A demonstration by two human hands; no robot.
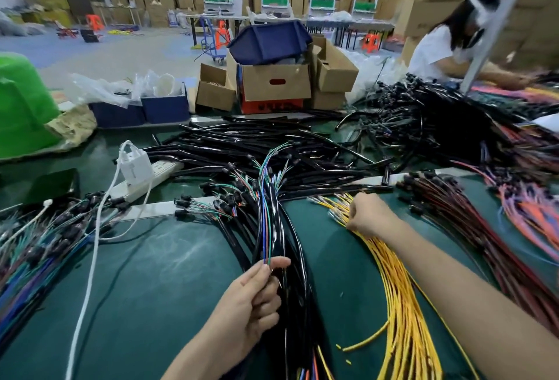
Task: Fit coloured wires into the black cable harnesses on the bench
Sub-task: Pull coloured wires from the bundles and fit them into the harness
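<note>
A thick bundle of black cable harnesses (282, 228) runs up the middle of the green bench. My left hand (254, 298) pinches a thin group of coloured wires (265, 219), green, blue and purple, beside that bundle. To the right lies a fan of yellow wires (396, 295) with bare metal ends. My right hand (367, 213) is curled at the top of the yellow fan and pinches some of those wires near their ends.
More black sleeves (266, 149) are piled across the bench's middle, red-black wires (472, 222) at right, mixed harnesses (36, 246) at left. A white power strip (145, 180) and white cord (90, 273) lie left. Cardboard boxes (276, 83) stand behind; a person (444, 43) works at far right.
</note>
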